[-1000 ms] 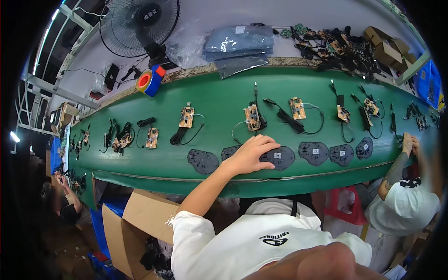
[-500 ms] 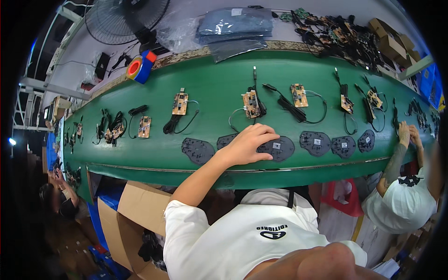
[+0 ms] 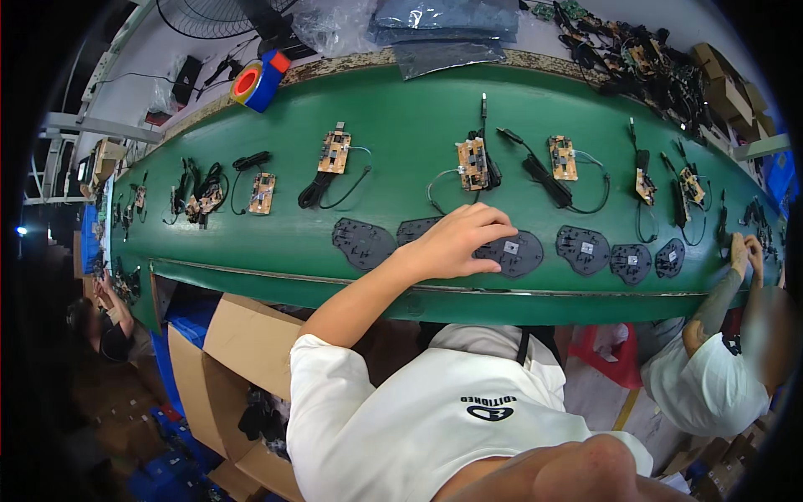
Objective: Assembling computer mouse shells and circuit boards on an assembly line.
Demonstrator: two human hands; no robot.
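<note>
Reaching out from the lower edge, the person's left hand (image 3: 456, 243) lay palm-down on the green bench (image 3: 401, 117), its fingers loosely spread and curled, gripping nothing. The fingertips (image 3: 493, 266) pressed on a dark flat base plate (image 3: 512, 253), which lay near the front edge of the bench, roughly at its middle. Under the palm, another dark plate (image 3: 416, 230) was partly covered, and a third plate (image 3: 362, 243) lay just beside it to the left. To the right, three more dark plates (image 3: 583, 248) sat in a row, apart from the hand. Whether the right hand was wide or closed could not be told, since it did not show at all.

Farther back on the bench lay small tan circuit boards with black cables; one board (image 3: 473, 163) sat just beyond the hand. A roll of tape in red and blue (image 3: 255, 82) stood at the far rim, and grey plastic bags (image 3: 447, 21) lay behind it. At the right end, a co-worker's hands (image 3: 743, 251) rested on the bench. Brown cardboard boxes (image 3: 238, 335) stood below the front edge.
</note>
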